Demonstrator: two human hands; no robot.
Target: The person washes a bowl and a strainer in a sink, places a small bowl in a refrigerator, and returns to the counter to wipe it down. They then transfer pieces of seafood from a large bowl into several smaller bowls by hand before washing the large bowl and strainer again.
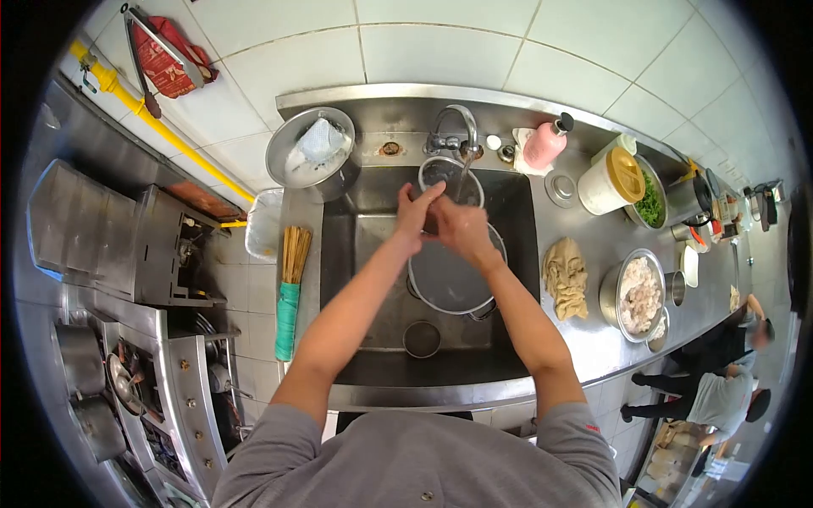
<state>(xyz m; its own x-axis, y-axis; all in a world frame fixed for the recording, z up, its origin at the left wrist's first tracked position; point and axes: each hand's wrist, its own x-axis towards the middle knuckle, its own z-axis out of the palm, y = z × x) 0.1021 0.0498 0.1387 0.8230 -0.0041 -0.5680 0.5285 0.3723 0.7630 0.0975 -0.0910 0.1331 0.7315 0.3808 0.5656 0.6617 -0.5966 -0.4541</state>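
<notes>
Both my hands are over the sink (356, 356), close together below the tap (464, 123). My left hand (413, 216) has its fingers curled, with a small dark patch between it and the other hand; what it grips is hidden. My right hand (464, 227) is blurred by motion beside it, and its fingers do not show clearly. Just beyond the hands stands a metal pot (466, 175) under the thin stream of water. Beneath my right hand sits a larger round pot (453, 279) with grey, cloudy-looking contents.
At the left are a pot with suds and a cloth (313, 173) and a bundle of wooden sticks in green wrap (290, 296). To the right are a pink soap bottle (544, 146), a tan cloth (565, 278) and a bowl of pale raw meat (639, 296). Two people are far right.
</notes>
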